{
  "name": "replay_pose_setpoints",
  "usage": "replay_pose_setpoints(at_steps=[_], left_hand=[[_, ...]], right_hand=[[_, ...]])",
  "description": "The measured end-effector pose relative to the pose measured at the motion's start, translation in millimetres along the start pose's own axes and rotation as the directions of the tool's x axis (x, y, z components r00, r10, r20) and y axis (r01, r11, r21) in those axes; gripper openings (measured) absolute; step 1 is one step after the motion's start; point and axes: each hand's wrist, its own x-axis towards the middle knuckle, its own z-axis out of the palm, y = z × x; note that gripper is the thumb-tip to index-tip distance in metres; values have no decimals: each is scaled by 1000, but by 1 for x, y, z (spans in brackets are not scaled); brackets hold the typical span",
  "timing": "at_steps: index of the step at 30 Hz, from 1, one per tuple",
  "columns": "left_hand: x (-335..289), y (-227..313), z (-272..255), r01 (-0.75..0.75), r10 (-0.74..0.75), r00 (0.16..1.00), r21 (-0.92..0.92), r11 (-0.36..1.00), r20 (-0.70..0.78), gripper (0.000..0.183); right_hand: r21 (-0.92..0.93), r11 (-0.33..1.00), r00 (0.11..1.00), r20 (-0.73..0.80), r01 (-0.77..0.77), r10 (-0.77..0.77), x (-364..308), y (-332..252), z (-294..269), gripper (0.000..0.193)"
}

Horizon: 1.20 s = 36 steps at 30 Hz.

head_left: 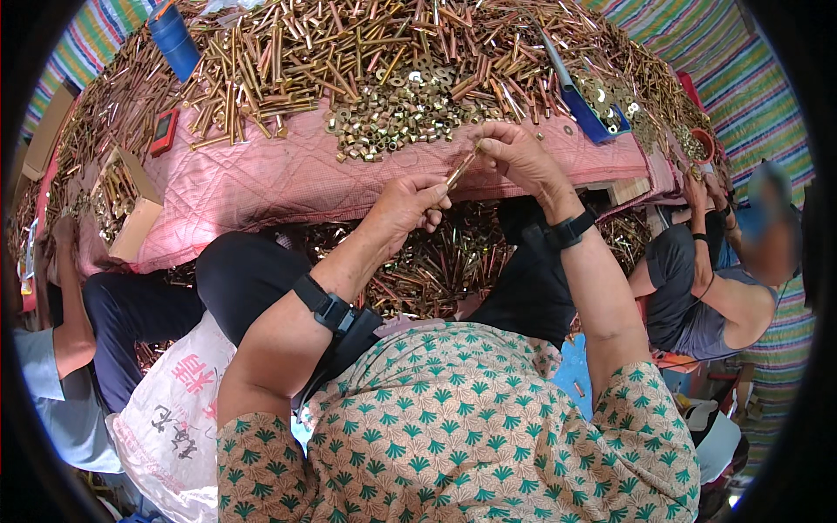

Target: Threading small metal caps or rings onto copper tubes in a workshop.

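A long brass-coloured bolt (460,170) slants between my two hands, above the front edge of the pink quilted cloth (253,179). My left hand (411,207) is closed round its lower end with thumb and fingers. At the upper end, my right hand (521,159) pinches it between thumb and fingertips; whether a small nut or washer sits there is hidden by the fingers. Just beyond my hands lies a heap of brass-coloured nuts (392,113). Several flat washers (425,80) are mixed in at its far side.
Piles of bolts (288,61) cover the far part of the cloth. A blue tray (597,118) of washers stands at right, a blue cup (174,39), red device (164,132) and cardboard box (131,209) at left. Co-workers sit on both sides. More bolts (427,270) lie below.
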Motion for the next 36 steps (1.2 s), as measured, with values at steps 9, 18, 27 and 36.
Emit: replay_pose_setpoints(at_steps=[9, 18, 27, 36], left_hand=[[-5, 2, 1, 37, -34, 998, -63, 997, 56, 20], [-5, -1, 0, 35, -31, 998, -67, 997, 53, 23], [0, -4, 0, -25, 28, 998, 64, 998, -56, 23], [-1, -2, 1, -1, 6, 997, 73, 997, -73, 23]], right_hand=[[-11, 1000, 997, 75, 19, -18, -2, 0, -9, 16], [-128, 991, 996, 85, 48, -37, 1, -3, -9, 16], [-112, 994, 1000, -3, 21, -21, 3, 3, 7, 14], [-133, 990, 998, -14, 52, -54, 4, 10, 6, 15]])
